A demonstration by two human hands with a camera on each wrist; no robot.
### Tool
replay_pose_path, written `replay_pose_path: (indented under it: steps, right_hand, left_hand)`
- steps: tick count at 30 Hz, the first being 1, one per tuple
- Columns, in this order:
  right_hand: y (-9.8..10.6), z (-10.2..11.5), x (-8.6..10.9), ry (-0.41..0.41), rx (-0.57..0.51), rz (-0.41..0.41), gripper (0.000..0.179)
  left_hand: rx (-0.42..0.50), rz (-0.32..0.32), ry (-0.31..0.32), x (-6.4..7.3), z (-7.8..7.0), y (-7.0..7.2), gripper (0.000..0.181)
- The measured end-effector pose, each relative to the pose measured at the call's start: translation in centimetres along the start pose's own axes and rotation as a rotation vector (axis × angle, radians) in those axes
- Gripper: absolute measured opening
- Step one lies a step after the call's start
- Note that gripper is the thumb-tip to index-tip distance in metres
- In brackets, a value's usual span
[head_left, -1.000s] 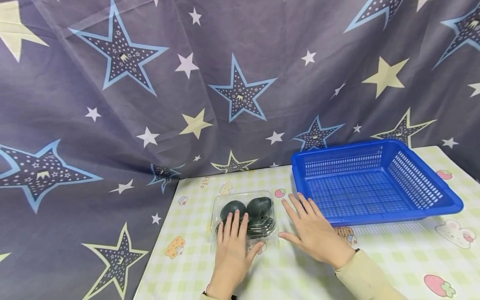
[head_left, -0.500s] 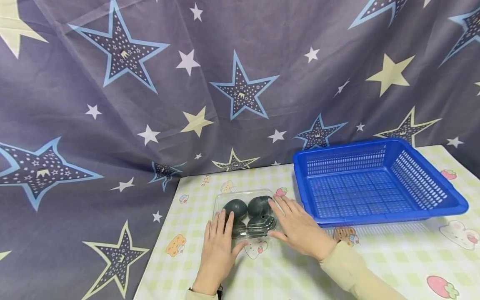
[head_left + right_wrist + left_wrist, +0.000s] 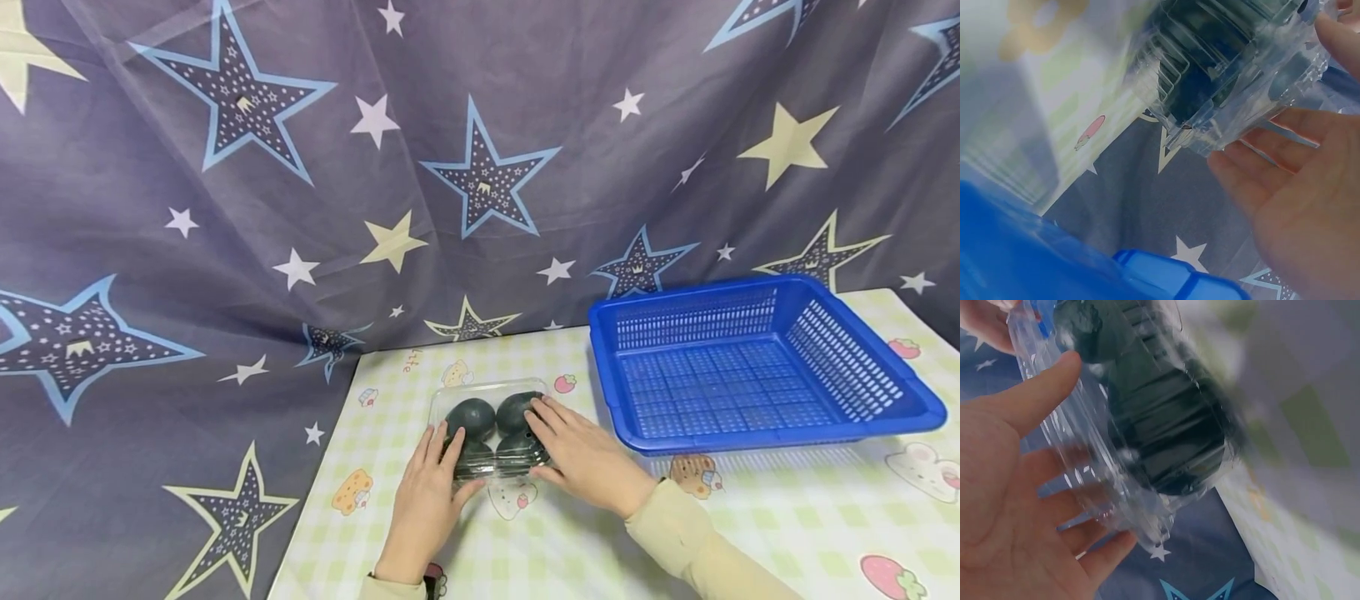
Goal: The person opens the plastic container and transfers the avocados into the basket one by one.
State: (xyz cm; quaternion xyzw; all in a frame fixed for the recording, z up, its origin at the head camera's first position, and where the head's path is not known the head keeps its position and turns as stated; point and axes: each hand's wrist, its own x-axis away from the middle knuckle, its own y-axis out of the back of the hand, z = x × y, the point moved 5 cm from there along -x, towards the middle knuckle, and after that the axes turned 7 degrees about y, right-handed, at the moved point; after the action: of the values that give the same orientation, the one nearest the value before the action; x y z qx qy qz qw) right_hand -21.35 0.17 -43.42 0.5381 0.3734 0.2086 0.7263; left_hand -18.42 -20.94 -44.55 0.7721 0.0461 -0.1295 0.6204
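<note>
A clear plastic clamshell box (image 3: 491,388) with several dark green, avocado-like fruits (image 3: 471,418) inside lies on the table. My left hand (image 3: 422,504) touches its near left side, fingers laid along the lid and thumb by the front edge. On the opposite side, my right hand (image 3: 588,460) rests its fingertips on the lid's right part, thumb near the front. In the left wrist view, straight left fingers show through the clear plastic (image 3: 1082,456). The right wrist view has my extended right fingers (image 3: 1241,172) against the box's edge (image 3: 1210,140).
To the right of the box stands a blue plastic basket (image 3: 738,379) with slotted walls and nothing inside. A checked cloth with cartoon prints covers the table (image 3: 750,517). Behind it hangs a dark star-patterned curtain (image 3: 337,167).
My right hand has moved left from beside the basket onto the box's right side. My left hand has slid left and toward me, from the lid's middle to its left side.
</note>
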Motion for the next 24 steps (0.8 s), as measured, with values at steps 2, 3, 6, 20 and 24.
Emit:
replay_pose_path:
  steps: [2, 3, 6, 20, 24]
  right_hand:
    - [0.0, 0.0, -0.1, 0.003, 0.010, -0.001, 0.076]
    - [0.1, 0.1, -0.1, 0.006, 0.014, -0.001, 0.076]
    - [0.1, 0.1, -0.1, 0.011, 0.019, 0.005, 0.078]
    - [0.3, 1.0, -1.0, 0.055, 0.165, -0.005, 0.074]
    - [0.4, 1.3, -1.4, 0.086, 0.256, -0.048, 0.068]
  left_hand:
    - [-0.003, 0.000, -0.011, 0.0, 0.1, 0.3, 0.075]
    - [-0.004, 0.001, -0.017, -0.1, 0.2, 0.4, 0.074]
    - [-0.010, 0.019, -0.031, -0.1, 0.4, 0.6, 0.070]
    - [-0.063, -0.052, -0.151, -0.2, 0.2, 1.4, 0.051]
    - [-0.127, -0.060, -0.197, -0.2, 0.1, 1.3, 0.051]
